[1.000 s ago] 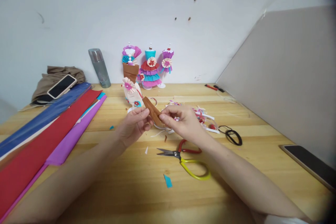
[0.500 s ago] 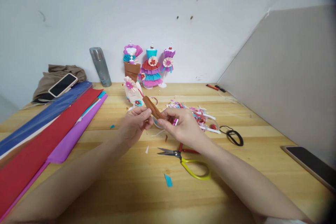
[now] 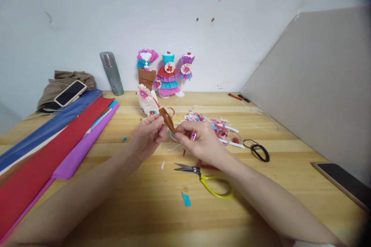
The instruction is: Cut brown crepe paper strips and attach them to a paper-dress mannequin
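Between my two hands is a strip of brown crepe paper (image 3: 167, 119), folded and gathered toward its lower right end. My left hand (image 3: 151, 131) pinches its left side between thumb and fingers. The gathered end is squeezed in the fingertips of my right hand (image 3: 199, 135). Just behind the paper stands a small dress form (image 3: 148, 102) in a cream and brown paper dress with a flower. Below my right hand lies a pair of scissors (image 3: 195, 169) with its blades apart, one handle yellow and the other red.
More dressed forms (image 3: 168, 73) stand by the wall beside a grey flask (image 3: 111, 74). Rolled crepe paper (image 3: 66, 139) and a phone (image 3: 70, 93) lie left. Colourful scraps (image 3: 222, 127), a black hair tie (image 3: 261, 152) and another phone (image 3: 342, 181) are on the right.
The brown paper has opened into a narrow loop, and its right end looks more tightly gathered. Both hands keep nearly the same place.
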`<state>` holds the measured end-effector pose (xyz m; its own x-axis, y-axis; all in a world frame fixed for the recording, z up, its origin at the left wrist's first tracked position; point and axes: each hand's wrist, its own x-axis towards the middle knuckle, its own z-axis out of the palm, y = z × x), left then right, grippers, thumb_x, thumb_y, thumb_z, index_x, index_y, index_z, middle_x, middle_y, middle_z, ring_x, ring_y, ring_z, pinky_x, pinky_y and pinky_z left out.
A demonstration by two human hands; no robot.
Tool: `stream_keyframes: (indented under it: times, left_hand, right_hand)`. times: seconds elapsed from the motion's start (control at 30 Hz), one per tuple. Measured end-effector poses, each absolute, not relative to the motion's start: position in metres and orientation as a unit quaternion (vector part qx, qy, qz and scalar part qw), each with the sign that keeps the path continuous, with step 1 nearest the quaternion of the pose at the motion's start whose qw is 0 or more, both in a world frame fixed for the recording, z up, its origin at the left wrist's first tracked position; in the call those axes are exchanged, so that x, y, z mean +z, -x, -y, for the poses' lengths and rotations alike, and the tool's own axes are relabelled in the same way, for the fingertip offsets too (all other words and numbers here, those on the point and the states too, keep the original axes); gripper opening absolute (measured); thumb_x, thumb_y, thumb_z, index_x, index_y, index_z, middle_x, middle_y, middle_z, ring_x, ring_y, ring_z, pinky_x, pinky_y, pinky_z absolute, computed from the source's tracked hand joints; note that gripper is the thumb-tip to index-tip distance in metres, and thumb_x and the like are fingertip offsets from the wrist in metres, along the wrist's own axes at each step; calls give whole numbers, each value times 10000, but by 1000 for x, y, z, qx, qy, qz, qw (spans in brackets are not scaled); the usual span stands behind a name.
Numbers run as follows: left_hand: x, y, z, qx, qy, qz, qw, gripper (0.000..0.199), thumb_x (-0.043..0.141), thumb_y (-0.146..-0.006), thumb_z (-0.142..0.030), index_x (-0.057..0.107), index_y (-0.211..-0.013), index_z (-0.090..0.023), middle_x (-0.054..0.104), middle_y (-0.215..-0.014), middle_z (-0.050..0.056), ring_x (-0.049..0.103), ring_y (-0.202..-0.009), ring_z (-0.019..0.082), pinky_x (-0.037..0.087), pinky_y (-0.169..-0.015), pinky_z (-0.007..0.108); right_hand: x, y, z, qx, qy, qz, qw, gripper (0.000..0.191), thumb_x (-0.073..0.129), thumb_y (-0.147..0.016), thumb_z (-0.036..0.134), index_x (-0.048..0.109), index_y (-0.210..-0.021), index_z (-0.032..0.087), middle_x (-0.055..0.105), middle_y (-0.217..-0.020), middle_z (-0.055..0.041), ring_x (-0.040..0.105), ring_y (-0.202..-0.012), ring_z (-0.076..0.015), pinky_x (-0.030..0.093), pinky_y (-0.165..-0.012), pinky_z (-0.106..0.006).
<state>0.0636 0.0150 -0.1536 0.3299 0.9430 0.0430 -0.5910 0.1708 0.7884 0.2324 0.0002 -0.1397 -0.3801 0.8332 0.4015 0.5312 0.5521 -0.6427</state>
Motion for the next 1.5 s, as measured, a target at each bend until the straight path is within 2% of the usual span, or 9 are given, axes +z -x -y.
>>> stream_keyframes:
  times: [0.27, 0.6, 0.67, 0.77, 0.87, 1.0, 1.17, 1.33, 1.5]
  left_hand:
    - [-152, -63, -16, 562, -304, -240, 731, 199, 807, -669, -183, 679, -810, -128, 665, -804, 0, 438, -483, 16, 332, -368, 108]
    - [-148, -64, -10, 576, -297, -251, 719, 228, 818, -652, -172, 675, -825, -131, 638, -770, -16, 446, -473, 13, 320, -368, 113]
    - [-149, -65, -9, 570, -318, -256, 713, 235, 828, -642, -204, 684, -813, -132, 604, -681, -22, 442, -471, 22, 308, -377, 116]
    - [-152, -67, -8, 554, -365, -273, 697, 249, 831, -642, -275, 697, -785, -122, 539, -547, -32, 429, -462, 36, 292, -393, 127]
    - [-154, -68, -8, 547, -397, -302, 673, 279, 831, -637, -335, 686, -735, -118, 513, -473, -33, 407, -438, 40, 272, -398, 143]
    - [-154, -69, -9, 547, -393, -308, 672, 326, 854, -601, -377, 693, -720, -119, 516, -468, -33, 401, -434, 37, 267, -400, 146]
    - [-152, -67, -10, 517, -373, -311, 705, 384, 876, -560, -351, 742, -834, -119, 556, -569, -18, 443, -498, 43, 277, -419, 142]
    - [-154, -65, -12, 492, -424, -339, 680, 305, 858, -570, -340, 727, -730, -116, 529, -517, -14, 399, -468, 49, 247, -415, 168]
    - [-151, -64, -14, 470, -471, -355, 657, 310, 851, -580, -362, 701, -699, -119, 482, -505, -36, 338, -439, 39, 214, -398, 184]
  right_hand:
    - [-139, -232, -2, 250, 432, 786, 365, 189, 522, -775, 217, 544, -593, 171, 492, -516, 31, 443, -501, -93, 329, -513, -215]
    - [-142, -231, -5, 261, 436, 787, 350, 165, 528, -779, 204, 579, -626, 169, 548, -546, 19, 480, -524, -103, 354, -532, -229]
    - [-142, -232, -4, 258, 429, 787, 359, 128, 551, -785, 225, 612, -690, 165, 595, -592, 4, 523, -559, -119, 382, -552, -241]
    - [-140, -232, -2, 227, 415, 779, 411, 135, 609, -788, 276, 644, -853, 163, 684, -786, -47, 605, -695, -158, 443, -629, -276]
    - [-140, -231, 0, 195, 415, 773, 439, 163, 652, -779, 296, 630, -888, 178, 692, -877, -62, 616, -775, -179, 460, -685, -303]
    - [-143, -230, -3, 242, 425, 771, 408, 159, 625, -797, 323, 618, -833, 168, 674, -799, -45, 606, -744, -173, 441, -678, -298]
    - [-145, -231, -9, 330, 401, 767, 378, 320, 459, -890, 392, 596, -720, 158, 626, -669, -31, 561, -623, -150, 404, -586, -274]
    - [-147, -233, -9, 253, 405, 750, 458, 154, 566, -828, 247, 669, -905, 163, 716, -833, -48, 638, -748, -159, 473, -702, -287]
    - [-152, -234, -14, 219, 382, 770, 462, 203, 580, -801, 156, 661, -986, 177, 717, -884, -44, 645, -785, -155, 496, -728, -290]
